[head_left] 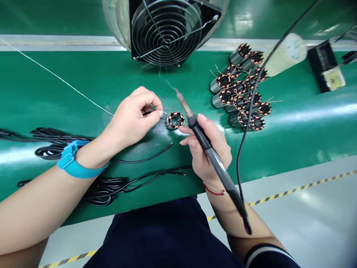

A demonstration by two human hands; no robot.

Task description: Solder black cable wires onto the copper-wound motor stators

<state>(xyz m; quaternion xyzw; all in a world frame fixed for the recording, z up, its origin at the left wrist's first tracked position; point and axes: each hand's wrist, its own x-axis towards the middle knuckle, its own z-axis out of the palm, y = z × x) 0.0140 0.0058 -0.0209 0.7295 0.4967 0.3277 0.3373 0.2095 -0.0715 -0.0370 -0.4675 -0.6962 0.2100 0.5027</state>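
Observation:
In the head view a motor stator (175, 121) with copper windings stands on the green bench between my hands. My left hand (136, 115) is closed in a pinch on a black cable (147, 112), its thin end wires close to the stator's left side. My right hand (212, 149) grips a soldering iron (206, 143), its tip pointing up and away from me, above and right of the stator. A wisp of smoke rises near the tip. The fingertips of my right hand are near the stator's right edge; whether they touch it I cannot tell.
A fan (167, 35) with a wire guard faces the work. Several more stators (240, 89) stand at the right. Coiled black cables (107, 188) lie near my left forearm. A soldering iron stand (323, 67) is far right. The iron's cord (252, 100) arcs past the stators.

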